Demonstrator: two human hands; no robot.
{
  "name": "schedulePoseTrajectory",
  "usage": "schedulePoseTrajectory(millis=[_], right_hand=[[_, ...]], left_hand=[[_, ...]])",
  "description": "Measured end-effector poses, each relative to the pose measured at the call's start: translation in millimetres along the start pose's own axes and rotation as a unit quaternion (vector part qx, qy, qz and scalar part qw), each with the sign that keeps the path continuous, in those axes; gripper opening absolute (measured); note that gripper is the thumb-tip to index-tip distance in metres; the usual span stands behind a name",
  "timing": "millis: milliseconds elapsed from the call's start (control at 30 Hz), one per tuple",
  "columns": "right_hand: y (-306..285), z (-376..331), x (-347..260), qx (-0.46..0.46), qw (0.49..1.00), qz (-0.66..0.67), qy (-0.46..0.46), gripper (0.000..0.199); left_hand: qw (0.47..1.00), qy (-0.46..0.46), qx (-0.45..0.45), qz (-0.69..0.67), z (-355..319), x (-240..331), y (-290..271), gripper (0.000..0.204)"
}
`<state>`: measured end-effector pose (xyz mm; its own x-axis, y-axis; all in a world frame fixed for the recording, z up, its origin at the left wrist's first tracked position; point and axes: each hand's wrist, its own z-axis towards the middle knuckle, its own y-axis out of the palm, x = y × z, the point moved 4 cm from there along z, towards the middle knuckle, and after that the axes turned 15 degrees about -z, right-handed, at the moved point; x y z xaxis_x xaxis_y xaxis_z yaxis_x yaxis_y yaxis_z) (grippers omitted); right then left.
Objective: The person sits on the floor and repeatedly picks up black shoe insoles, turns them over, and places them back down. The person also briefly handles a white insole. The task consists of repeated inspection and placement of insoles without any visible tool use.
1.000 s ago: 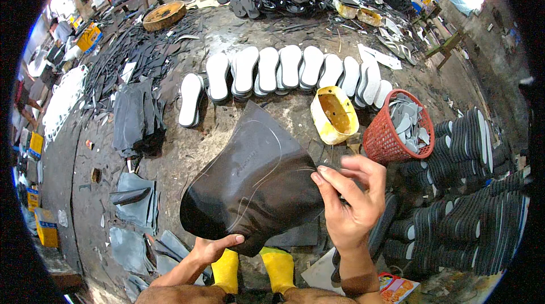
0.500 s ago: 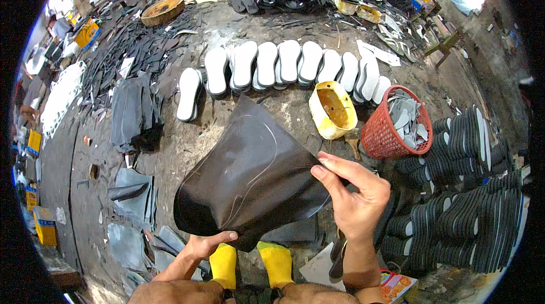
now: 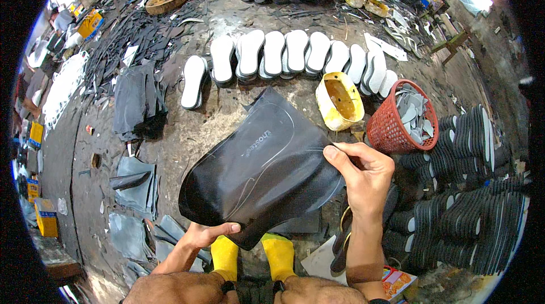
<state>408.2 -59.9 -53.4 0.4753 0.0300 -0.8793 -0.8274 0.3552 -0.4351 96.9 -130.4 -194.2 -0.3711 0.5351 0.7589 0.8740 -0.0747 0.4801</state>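
Both my hands hold up a black rubber sheet (image 3: 255,162) in front of me, with pale curved outlines marked on its glossy face. My left hand (image 3: 211,233) grips its lower edge, thumb on top and the other fingers hidden beneath. At its right corner, my right hand (image 3: 363,176) pinches the sheet between thumb and fingers. Beyond the sheet, white-topped shoe soles (image 3: 273,54) lie in an arc on the floor. A yellow tub (image 3: 323,105) with brownish liquid stands past my right hand.
To the right are a red basket (image 3: 389,126) of grey scraps and rows of stacked dark soles (image 3: 454,219). Grey sheets (image 3: 136,187) and a dark sheet pile (image 3: 136,105) lie on the left. A round wooden block (image 3: 167,0) sits farther back among black offcuts.
The sheet has tilted in my hands, and its face catches more light, with a printed mark now visible. My right hand has shifted slightly right. The whole view has moved a little.
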Motion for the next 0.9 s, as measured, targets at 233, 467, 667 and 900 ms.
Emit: schedulePoseTrajectory(millis=[233,467,667,900], right_hand=[[30,24,36,0.047,0.954,0.234,0.180,0.015],[76,-24,15,-0.067,0.943,0.296,0.132,0.063],[72,-33,28,-0.158,0.930,0.298,0.144,0.038],[65,-24,33,-0.073,0.978,0.161,0.113,0.038]], left_hand=[[0.999,-0.002,0.026,-0.046,13,-14,12,0.069],[0.996,-0.070,-0.020,-0.043,21,-20,12,0.106],[0.933,-0.011,-0.228,-0.277,90,63,17,0.080],[0.992,0.123,0.005,0.018,68,110,45,0.024]])
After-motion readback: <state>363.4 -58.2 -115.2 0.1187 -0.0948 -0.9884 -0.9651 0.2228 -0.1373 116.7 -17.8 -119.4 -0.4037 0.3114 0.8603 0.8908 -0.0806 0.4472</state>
